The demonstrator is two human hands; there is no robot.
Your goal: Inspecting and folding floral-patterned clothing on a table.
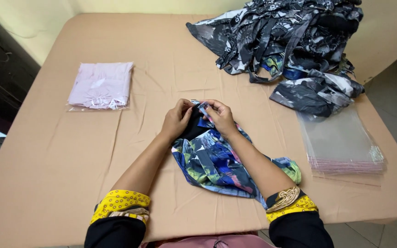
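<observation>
2 hands at the middle of a beige-covered table (pixel 70 183), both on a blue, green and black patterned garment (pixel 216 163). left hand (pixel 176 120) curled over the garment's dark upper edge, fingers pressed together on the cloth. right hand (pixel 220 117) just beside it, fingertips pinching a small pale tag (pixel 204 108) at the garment's top. rest of the garment spread flat toward the near edge, lying under and between the 2 forearms. yellow patterned cuffs (pixel 120 204) and black sleeves at the bottom of the view.

1 folded pink garment in a clear bag (pixel 101 86) to the left, well apart from the hands. 1 heap of black, grey and white patterned garments (pixel 285 36) at the far right corner, with a few blue and green pieces showing through it. 1 stack of empty clear plastic bags (pixel 340 142) on the right, just below that heap and near the table's edge. grey tiled floor (pixel 393 110) past the right side.
</observation>
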